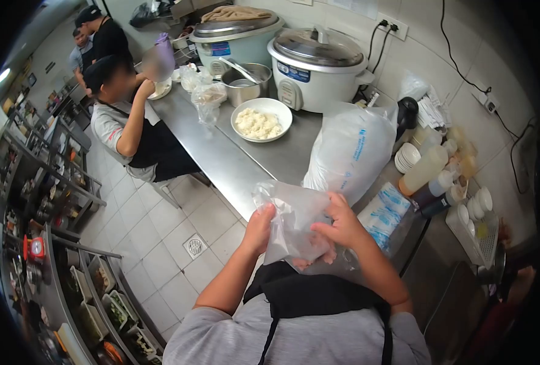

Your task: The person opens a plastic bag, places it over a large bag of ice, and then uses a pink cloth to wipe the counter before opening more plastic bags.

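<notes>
In front of my apron I hold a clear plastic bag [294, 210] by its two sides. My left hand [259, 229] pinches its left edge with the thumb on top. On the other side my right hand [343, 222] grips the bag near its upper right corner, fingers curled round the film. Pinkish pieces that look like raw meat [319, 255] show low down by the bag, close to my apron. Just beyond my right hand stands a large, bulging plastic bag [349, 149] with blue print. A blue-and-white plastic package [379, 213] lies to its right.
Ahead on the steel table [221, 167] is a white bowl [284, 131] of pale crumbly food. A metal pot [245, 91] and two large rice cookers [319, 67] stand behind it. Bottles [425, 170] line the right wall. A seated person [133, 128] works at the left.
</notes>
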The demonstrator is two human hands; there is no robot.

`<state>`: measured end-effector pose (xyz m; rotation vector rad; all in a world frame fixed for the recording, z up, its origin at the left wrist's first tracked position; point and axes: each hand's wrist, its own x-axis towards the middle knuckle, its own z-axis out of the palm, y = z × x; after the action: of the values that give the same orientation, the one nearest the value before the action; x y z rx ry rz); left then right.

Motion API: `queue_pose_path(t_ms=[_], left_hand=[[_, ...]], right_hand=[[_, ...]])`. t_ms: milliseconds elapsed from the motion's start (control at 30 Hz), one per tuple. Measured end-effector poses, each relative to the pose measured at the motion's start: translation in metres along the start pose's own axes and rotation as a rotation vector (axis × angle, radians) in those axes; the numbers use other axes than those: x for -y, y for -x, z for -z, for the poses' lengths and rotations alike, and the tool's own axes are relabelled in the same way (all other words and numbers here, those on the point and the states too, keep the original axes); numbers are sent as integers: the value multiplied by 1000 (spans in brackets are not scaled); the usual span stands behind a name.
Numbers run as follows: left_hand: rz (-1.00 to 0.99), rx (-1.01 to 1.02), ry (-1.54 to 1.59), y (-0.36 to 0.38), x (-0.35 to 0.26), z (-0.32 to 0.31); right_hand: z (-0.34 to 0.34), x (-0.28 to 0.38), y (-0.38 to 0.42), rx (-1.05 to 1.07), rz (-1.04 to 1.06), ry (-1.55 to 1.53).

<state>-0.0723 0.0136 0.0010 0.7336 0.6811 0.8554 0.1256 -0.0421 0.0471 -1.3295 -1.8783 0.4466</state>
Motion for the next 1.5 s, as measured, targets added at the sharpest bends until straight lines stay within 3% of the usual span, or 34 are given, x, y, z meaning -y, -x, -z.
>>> queue_pose_path(t_ms=[67, 167, 300, 367, 467, 567, 633, 667, 767, 900, 1067, 1167, 1267, 1367, 1433, 1500], left_hand=[[-13, -1, 10, 1, -1, 1], [6, 14, -81, -1, -4, 7], [48, 61, -175, -4, -7, 11], [52, 53, -49, -6, -5, 8], [-36, -134, 130, -15, -7, 9], [-136, -216, 348, -17, -26, 20], [-217, -149, 449, -12, -40, 27], [-213, -215, 485, -10, -44, 26], [-351, -250, 307, 9, -48, -6], [-460, -190, 179, 20, -18, -31], [-452, -163, 247, 21, -4, -41], [-453, -168, 218, 20, -7, -39], [-451, -184, 204, 19, -15, -35], [-488, -121, 238, 18, -14, -35], [-535, -23, 349, 20, -14, -39], [-627, -65, 257, 19, -2, -46]], right_hand=[[-7, -12, 1, 21, 16, -91], [-4, -16, 6, -51, -417, -373], [12, -12, 3, -202, -402, -420], [13, -12, 1, -250, -383, -380], [16, 16, -10, -515, 41, 142], [21, 44, 3, -488, 268, 261], [15, 56, 18, -194, 392, 51], [12, 60, 22, -52, 446, -49], [-19, 68, 13, -47, 359, 189], [-48, 55, 12, -206, 307, 321], [-57, 23, 10, -447, 308, 445], [-44, 17, 5, -502, 340, 237], [-28, 16, 13, -377, 352, 341], [-22, 26, 12, -266, 350, 215], [-24, 21, 18, -221, 216, -35], [-27, 15, 24, -215, 74, -254]])
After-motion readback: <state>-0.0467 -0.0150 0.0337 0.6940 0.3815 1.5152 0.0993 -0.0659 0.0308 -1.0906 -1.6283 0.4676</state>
